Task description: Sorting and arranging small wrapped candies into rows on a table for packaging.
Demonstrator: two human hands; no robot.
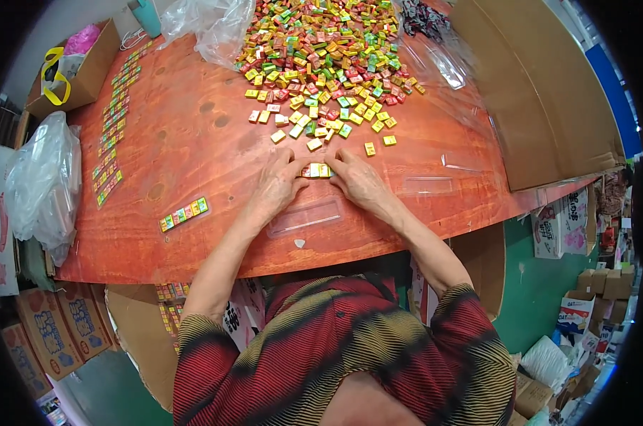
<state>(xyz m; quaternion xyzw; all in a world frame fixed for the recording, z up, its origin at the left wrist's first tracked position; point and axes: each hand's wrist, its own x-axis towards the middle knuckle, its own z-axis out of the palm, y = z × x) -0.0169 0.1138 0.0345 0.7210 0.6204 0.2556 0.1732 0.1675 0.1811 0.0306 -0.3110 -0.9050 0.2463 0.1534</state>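
Fingers of the left hand (277, 183) and right hand (358, 181) are closing in from both sides on a short row of small candies (316, 170), pinching it on the red table (187, 135), just above a clear plastic tray (305, 216).

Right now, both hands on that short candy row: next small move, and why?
Probably slide the row toward the clear tray. Left hand and right hand squeeze it from both ends, and the tray lies open just below it.
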